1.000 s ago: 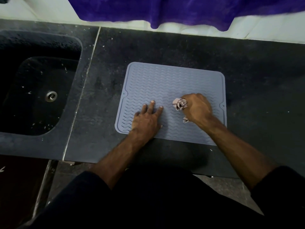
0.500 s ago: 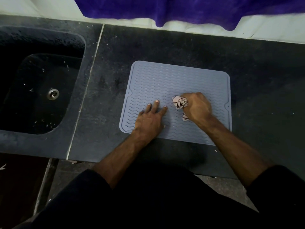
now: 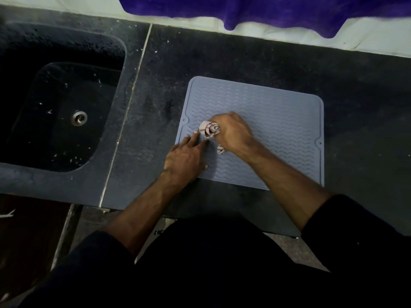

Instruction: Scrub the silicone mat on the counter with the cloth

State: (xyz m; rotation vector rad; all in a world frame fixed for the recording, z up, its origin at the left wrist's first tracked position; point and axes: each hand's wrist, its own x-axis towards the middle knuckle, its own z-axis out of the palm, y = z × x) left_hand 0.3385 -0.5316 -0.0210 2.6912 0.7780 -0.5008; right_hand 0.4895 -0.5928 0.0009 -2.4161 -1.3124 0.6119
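My right hand (image 3: 233, 132) — fist gripping the balled cloth (image 3: 209, 129) — had scrubbed across the silicone mat (image 3: 278, 121) toward its left edge, meeting my flat, open left hand (image 3: 185, 155) — right side remained.

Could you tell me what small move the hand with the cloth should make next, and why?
Probably stroke the cloth back rightward. The right hand grips it bunched against the left hand, which presses the silicone mat near its left edge, leaving the right half uncovered.

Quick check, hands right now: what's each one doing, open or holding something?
Left hand: open, fingers straight, pressing flat on the silicone mat.
Right hand: closed, gripping the bunched cloth against the mat.
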